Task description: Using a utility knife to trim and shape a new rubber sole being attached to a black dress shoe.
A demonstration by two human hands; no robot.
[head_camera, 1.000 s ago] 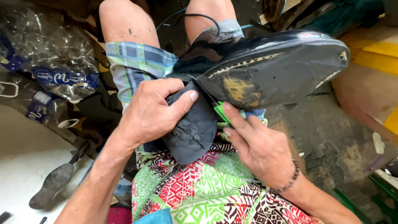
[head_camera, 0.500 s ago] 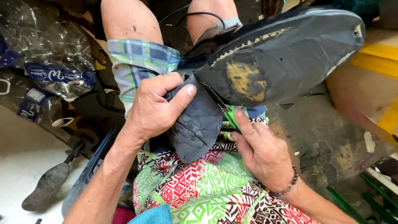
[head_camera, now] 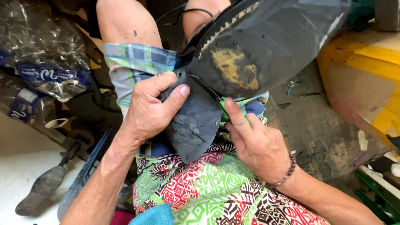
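A black shoe (head_camera: 266, 46) lies sole-up across my lap, its dark sole showing a worn yellow glue patch. At the heel end a grey rubber heel piece (head_camera: 196, 125) is peeled back from the sole. My left hand (head_camera: 148, 110) grips that heel piece, thumb pressed on its upper edge. My right hand (head_camera: 254, 143), with a bead bracelet at the wrist, holds a thin green tool (head_camera: 225, 109) at the gap between heel piece and sole; most of the tool is hidden by the fingers.
Crushed clear plastic bottles (head_camera: 41, 62) pile at the left. An iron shoe last (head_camera: 46, 187) and a dark blue strip (head_camera: 85, 173) lie on the white floor at lower left. A yellow-edged slab (head_camera: 366, 75) is at the right. A patterned cloth (head_camera: 208, 187) covers my lap.
The view has closed in and the shoe has risen toward the top right. Both hands keep their hold, and the right hand has pushed closer to the gap under the heel piece.
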